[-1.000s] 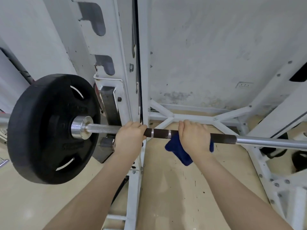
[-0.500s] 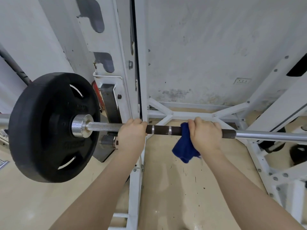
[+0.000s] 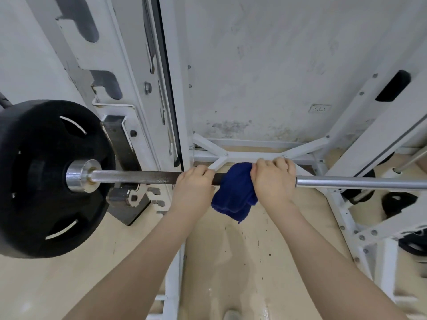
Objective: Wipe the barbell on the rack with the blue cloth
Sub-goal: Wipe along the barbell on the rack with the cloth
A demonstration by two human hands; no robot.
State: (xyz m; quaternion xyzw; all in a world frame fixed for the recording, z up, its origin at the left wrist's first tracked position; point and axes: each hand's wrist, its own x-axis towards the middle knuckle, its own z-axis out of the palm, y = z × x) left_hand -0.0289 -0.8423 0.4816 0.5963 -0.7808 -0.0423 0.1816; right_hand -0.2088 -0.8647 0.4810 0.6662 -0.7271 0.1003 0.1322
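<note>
A steel barbell (image 3: 360,182) runs left to right across the view, resting on the white rack (image 3: 147,93). A black weight plate (image 3: 39,179) sits on its left sleeve. My left hand (image 3: 193,185) grips the bar just right of the rack upright. My right hand (image 3: 273,181) is wrapped over the bar with the blue cloth (image 3: 235,195) held under it; the cloth bunches around the bar and hangs down between my two hands. The dark knurled part of the bar shows left of my left hand.
White rack braces (image 3: 254,155) cross the floor behind the bar. More black plates (image 3: 397,204) lie at the lower right among white frame tubes. A stained wall with a socket (image 3: 320,109) stands behind. The floor below is beige.
My right hand has slid the cloth rightward along the bar, then back toward my left hand, so the gap between them is small. The left hand keeps its grip.
</note>
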